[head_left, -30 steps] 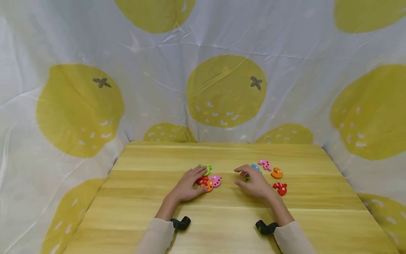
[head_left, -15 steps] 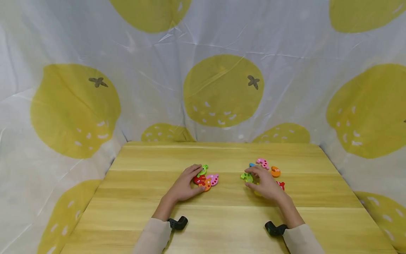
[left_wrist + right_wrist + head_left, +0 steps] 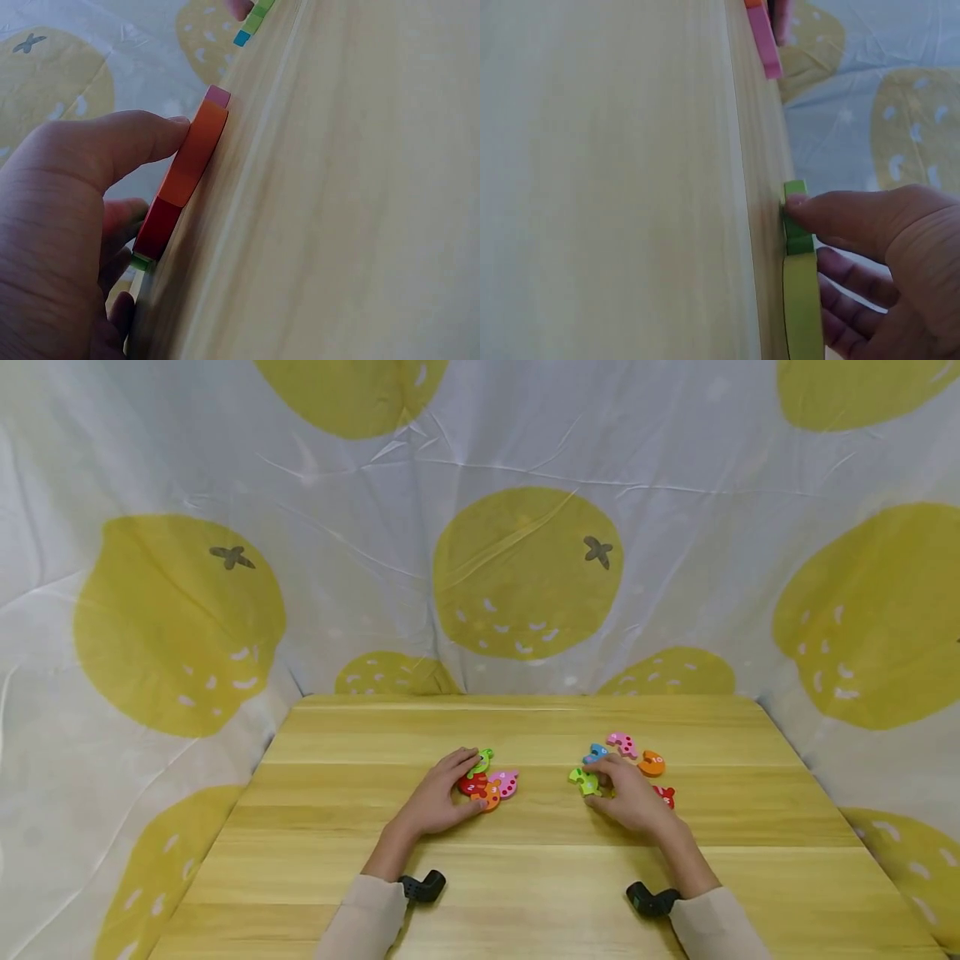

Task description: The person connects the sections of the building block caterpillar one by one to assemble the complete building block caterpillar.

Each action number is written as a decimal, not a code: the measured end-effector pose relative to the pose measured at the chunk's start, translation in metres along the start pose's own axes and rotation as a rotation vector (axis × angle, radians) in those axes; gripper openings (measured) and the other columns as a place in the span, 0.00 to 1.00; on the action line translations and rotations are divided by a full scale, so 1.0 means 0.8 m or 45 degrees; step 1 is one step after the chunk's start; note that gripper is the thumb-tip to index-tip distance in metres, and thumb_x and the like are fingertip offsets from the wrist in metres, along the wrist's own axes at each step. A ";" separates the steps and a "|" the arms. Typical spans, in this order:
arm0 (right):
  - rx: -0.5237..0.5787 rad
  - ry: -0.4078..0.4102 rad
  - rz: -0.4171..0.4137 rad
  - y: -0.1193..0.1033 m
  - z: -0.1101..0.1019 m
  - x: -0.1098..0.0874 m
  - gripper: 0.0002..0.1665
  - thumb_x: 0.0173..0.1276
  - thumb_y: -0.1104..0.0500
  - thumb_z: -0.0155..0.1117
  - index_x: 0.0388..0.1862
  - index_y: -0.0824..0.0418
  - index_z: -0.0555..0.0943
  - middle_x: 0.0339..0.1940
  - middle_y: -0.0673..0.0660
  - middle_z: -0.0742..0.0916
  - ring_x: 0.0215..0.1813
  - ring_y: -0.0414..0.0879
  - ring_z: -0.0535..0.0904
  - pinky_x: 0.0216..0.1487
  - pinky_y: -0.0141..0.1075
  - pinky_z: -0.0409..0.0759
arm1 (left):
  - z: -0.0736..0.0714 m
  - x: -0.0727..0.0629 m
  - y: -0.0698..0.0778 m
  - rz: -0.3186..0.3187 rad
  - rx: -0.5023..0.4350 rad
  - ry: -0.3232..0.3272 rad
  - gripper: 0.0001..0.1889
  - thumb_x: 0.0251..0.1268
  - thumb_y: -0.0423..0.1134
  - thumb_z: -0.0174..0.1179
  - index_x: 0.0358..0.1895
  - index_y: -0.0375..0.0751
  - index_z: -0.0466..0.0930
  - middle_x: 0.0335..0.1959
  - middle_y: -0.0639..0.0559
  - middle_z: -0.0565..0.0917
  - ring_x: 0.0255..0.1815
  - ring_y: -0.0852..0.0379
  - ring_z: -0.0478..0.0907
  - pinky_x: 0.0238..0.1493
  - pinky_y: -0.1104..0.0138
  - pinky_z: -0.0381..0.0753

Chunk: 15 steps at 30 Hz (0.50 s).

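At the left of the table in the head view, several flat number puzzle pieces lie against each other: a green one (image 3: pixel 480 766), a red one (image 3: pixel 472 785), an orange one (image 3: pixel 487 796) and a pink one (image 3: pixel 504 783). My left hand (image 3: pixel 440 793) holds this group, thumb on the orange piece's edge (image 3: pixel 196 154) and fingertips at the green one. To the right, my right hand (image 3: pixel 632 792) pinches another green puzzle piece (image 3: pixel 582 782) on the table; its thumb touches that piece's side (image 3: pixel 796 214). A yellow piece (image 3: pixel 802 300) lies beside it, mostly hidden under the hand in the head view.
Around my right hand lie a blue piece (image 3: pixel 596 752), a pink dotted piece (image 3: pixel 622 743), an orange piece (image 3: pixel 652 764) and a partly covered red piece (image 3: pixel 665 795). The wooden table (image 3: pixel 480 893) meets a lemon-print curtain (image 3: pixel 375 568) behind and at the sides.
My right hand has moved right, onto the green piece by the blue one, and has taken hold of it. My left hand stays at its group, with more of the green piece showing.
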State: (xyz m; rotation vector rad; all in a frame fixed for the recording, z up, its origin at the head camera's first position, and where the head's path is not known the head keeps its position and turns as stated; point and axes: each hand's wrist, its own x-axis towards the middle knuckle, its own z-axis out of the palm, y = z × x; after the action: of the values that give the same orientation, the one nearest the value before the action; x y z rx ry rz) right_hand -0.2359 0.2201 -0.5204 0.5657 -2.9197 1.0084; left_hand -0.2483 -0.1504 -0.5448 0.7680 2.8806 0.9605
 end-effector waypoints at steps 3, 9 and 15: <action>-0.009 -0.009 -0.011 -0.001 0.003 0.002 0.31 0.64 0.58 0.77 0.64 0.63 0.81 0.50 0.54 0.81 0.46 0.45 0.74 0.48 0.36 0.78 | -0.001 -0.001 0.000 0.003 -0.001 0.000 0.43 0.64 0.58 0.65 0.80 0.47 0.64 0.83 0.53 0.61 0.85 0.47 0.52 0.81 0.44 0.57; -0.052 -0.036 0.008 -0.002 0.007 0.004 0.32 0.65 0.56 0.76 0.67 0.61 0.79 0.57 0.57 0.81 0.48 0.45 0.75 0.51 0.40 0.78 | -0.001 -0.002 0.001 0.009 -0.006 -0.001 0.43 0.64 0.58 0.65 0.80 0.47 0.64 0.83 0.51 0.61 0.85 0.46 0.52 0.81 0.43 0.57; -0.014 -0.010 0.015 -0.004 0.005 0.006 0.31 0.64 0.55 0.77 0.65 0.62 0.81 0.46 0.52 0.85 0.44 0.44 0.76 0.48 0.39 0.79 | -0.001 -0.001 0.003 -0.003 -0.001 -0.004 0.42 0.65 0.58 0.65 0.80 0.49 0.64 0.83 0.54 0.61 0.86 0.48 0.51 0.81 0.43 0.57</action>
State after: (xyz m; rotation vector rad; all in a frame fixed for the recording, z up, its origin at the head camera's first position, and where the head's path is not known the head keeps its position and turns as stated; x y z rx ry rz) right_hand -0.2390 0.2138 -0.5211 0.5545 -2.9366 0.9927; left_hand -0.2466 -0.1500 -0.5427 0.7653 2.8779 0.9588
